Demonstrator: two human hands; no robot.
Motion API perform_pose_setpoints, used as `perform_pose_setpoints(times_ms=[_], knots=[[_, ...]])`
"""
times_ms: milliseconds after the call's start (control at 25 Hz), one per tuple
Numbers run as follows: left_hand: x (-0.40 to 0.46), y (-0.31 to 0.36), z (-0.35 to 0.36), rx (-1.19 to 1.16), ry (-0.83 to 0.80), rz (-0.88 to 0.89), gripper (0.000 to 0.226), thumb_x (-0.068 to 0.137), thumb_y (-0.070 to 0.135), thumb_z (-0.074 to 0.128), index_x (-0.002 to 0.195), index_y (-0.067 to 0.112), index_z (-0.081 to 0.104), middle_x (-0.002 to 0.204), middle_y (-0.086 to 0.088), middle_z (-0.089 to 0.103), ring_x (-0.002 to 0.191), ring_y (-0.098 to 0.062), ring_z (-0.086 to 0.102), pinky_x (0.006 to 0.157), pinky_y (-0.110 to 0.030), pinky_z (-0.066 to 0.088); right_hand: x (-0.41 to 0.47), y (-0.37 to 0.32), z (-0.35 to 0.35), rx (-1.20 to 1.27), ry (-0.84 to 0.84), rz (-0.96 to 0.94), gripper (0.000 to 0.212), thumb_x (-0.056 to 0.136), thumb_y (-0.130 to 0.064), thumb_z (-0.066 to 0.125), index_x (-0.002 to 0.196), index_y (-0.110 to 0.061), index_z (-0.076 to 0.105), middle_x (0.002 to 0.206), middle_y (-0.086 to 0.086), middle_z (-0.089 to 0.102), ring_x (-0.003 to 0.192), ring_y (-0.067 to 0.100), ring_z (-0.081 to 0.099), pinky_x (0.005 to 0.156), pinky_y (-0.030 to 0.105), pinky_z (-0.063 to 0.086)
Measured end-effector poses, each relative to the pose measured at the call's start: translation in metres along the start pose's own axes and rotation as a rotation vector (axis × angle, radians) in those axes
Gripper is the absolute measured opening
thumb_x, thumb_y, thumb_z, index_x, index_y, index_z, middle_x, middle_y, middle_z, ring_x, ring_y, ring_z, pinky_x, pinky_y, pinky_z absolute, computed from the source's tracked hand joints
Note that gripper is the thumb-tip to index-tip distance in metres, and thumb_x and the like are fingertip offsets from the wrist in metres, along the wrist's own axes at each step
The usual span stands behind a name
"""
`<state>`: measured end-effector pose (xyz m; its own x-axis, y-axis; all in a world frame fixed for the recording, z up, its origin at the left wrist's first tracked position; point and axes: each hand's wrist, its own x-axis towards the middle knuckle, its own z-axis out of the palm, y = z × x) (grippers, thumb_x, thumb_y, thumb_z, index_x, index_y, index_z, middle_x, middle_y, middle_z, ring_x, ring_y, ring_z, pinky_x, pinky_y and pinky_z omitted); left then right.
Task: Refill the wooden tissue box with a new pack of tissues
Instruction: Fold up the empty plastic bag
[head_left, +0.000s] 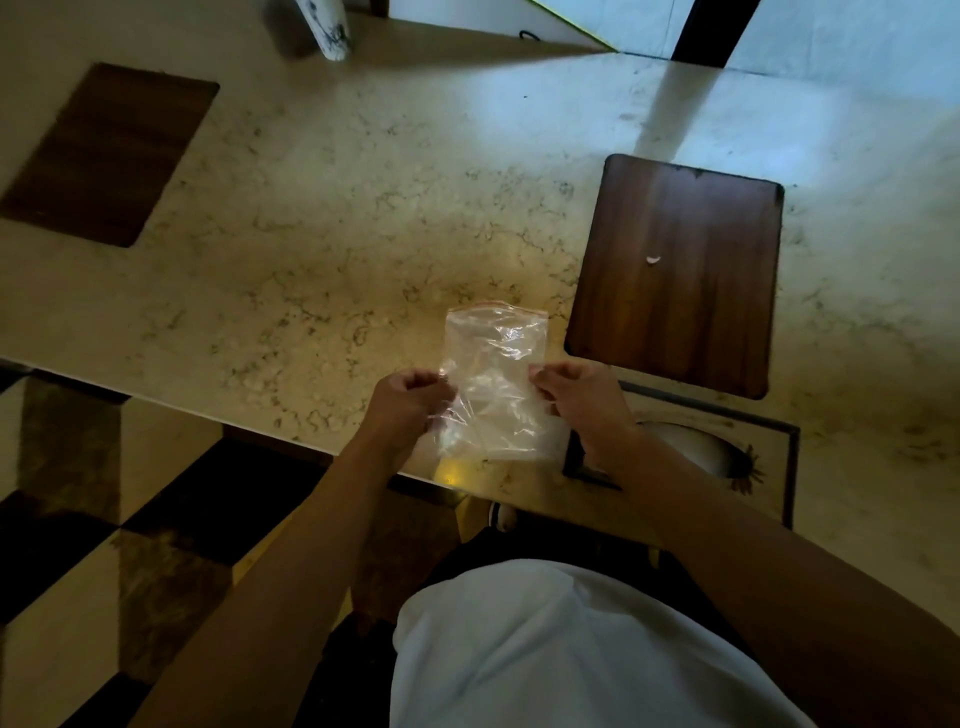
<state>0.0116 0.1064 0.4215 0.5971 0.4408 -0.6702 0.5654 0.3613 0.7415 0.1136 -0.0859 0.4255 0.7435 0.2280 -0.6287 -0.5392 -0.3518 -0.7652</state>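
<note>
Both the left hand (410, 400) and right hand (576, 397) pinch a clear plastic bag (493, 384), apparently empty, above the table edge (311, 260), while the tissue box (769, 467) lies beside it, its wooden panel (675, 275) removed, suggesting refilling remains unfinished.

A beige marble-patterned counter (322, 218) fills the upper frame, warm in the middle, with cool bluish light across its upper right. At lower left lies a checkered floor of dark and cream tiles (130, 519).
</note>
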Motion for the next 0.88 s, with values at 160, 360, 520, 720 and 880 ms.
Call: perform_pose_setpoints(times_ms=[160, 360, 520, 720, 880], knots=[[-0.015, 0.013, 0.016, -0.063, -0.046, 0.085, 0.014, 0.086, -0.008, 0.069, 0.092, 0.004, 0.066, 0.082, -0.012, 0.069, 0.066, -0.021, 0.065, 0.063, -0.031, 0.055, -0.01, -0.011, -0.039, 0.082, -0.023, -0.084, 0.012, 0.094, -0.011, 0.066, 0.089, -0.016, 0.075, 0.085, 0.005, 0.075, 0.074, 0.014, 0.071, 0.061, 0.02, 0.056], [-0.028, 0.023, 0.054, -0.083, -0.218, 0.086, 0.008, 0.091, -0.002, 0.066, 0.096, 0.002, 0.07, 0.072, -0.007, 0.069, 0.06, -0.017, 0.064, 0.059, -0.028, 0.056, -0.022, -0.014, -0.088, 0.105, -0.021, -0.204, 0.011, 0.097, -0.009, 0.061, 0.093, -0.016, 0.068, 0.073, 0.0, 0.072, 0.059, 0.012, 0.069, 0.055, 0.026, 0.057], [-0.032, 0.029, 0.09, -0.103, -0.289, 0.065, 0.019, 0.098, 0.006, 0.059, 0.094, 0.0, 0.076, 0.07, -0.011, 0.066, 0.059, -0.018, 0.062, 0.056, -0.03, 0.056, -0.03, -0.006, -0.122, 0.22, -0.024, -0.228, 0.01, 0.094, -0.013, 0.065, 0.097, -0.021, 0.07, 0.077, 0.0, 0.074, 0.058, 0.01, 0.067, 0.053, 0.027, 0.055], [-0.035, 0.028, 0.119, -0.056, -0.346, 0.106, 0.022, 0.097, 0.008, 0.061, 0.089, 0.003, 0.081, 0.073, -0.013, 0.068, 0.058, -0.02, 0.064, 0.058, -0.033, 0.057, -0.043, 0.002, -0.163, 0.172, -0.066, -0.292, 0.02, 0.095, -0.011, 0.064, 0.112, -0.022, 0.069, 0.076, -0.002, 0.074, 0.061, 0.01, 0.065, 0.057, 0.027, 0.056], [-0.04, 0.027, 0.138, -0.025, -0.385, 0.079, 0.02, 0.091, 0.0, 0.064, 0.087, 0.008, 0.082, 0.08, -0.015, 0.075, 0.065, -0.023, 0.072, 0.059, -0.034, 0.06, -0.054, 0.009, -0.175, 0.147, 0.01, -0.292, 0.021, 0.095, -0.006, 0.061, 0.108, -0.018, 0.072, 0.074, 0.007, 0.069, 0.057, 0.014, 0.058, 0.048, 0.022, 0.05]])
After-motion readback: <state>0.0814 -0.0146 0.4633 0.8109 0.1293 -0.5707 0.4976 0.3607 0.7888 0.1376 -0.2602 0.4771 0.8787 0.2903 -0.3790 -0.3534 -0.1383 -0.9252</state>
